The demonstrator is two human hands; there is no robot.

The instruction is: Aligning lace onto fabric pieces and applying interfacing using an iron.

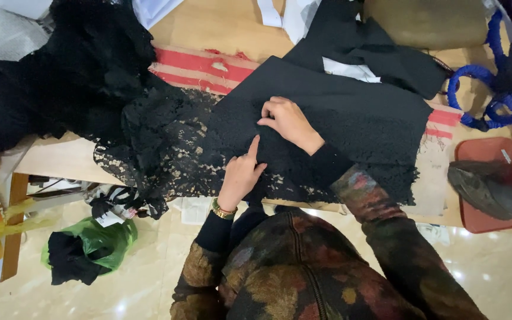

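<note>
- Fingers of the left hand [241,173] are partly curled, with only the forefinger stretched out and its tip pressed on the black lace fabric [208,148]; nothing is gripped.
- Fingers of the right hand [288,121] are bent at the knuckles and rest on the dark cloth panel [351,112], tips pressing or pinching the weave; whether they truly pinch it I cannot tell.
- Black lace fabric lies spread over the near edge of the wooden table [66,160], its scalloped border hanging just past that edge, and it runs left into a bunched heap of black lace [84,65] at the far left.
- Dark cloth panel lies over the lace on the right half, reaching to the far side, with another black piece [374,47] beyond it.
- Gold bracelet [223,210] sits on the left wrist, beside the dark sleeve of a flowered top [303,266].
- Red striped cloth [202,68] shows under the fabrics, far of the hands.
- Blue cord [505,89] coils at the far right, near a red tray [484,178] bearing a dark shoe [481,189].
- Green plastic bag [99,240] with black cloth in it sits on the glossy floor [149,278], near left.
</note>
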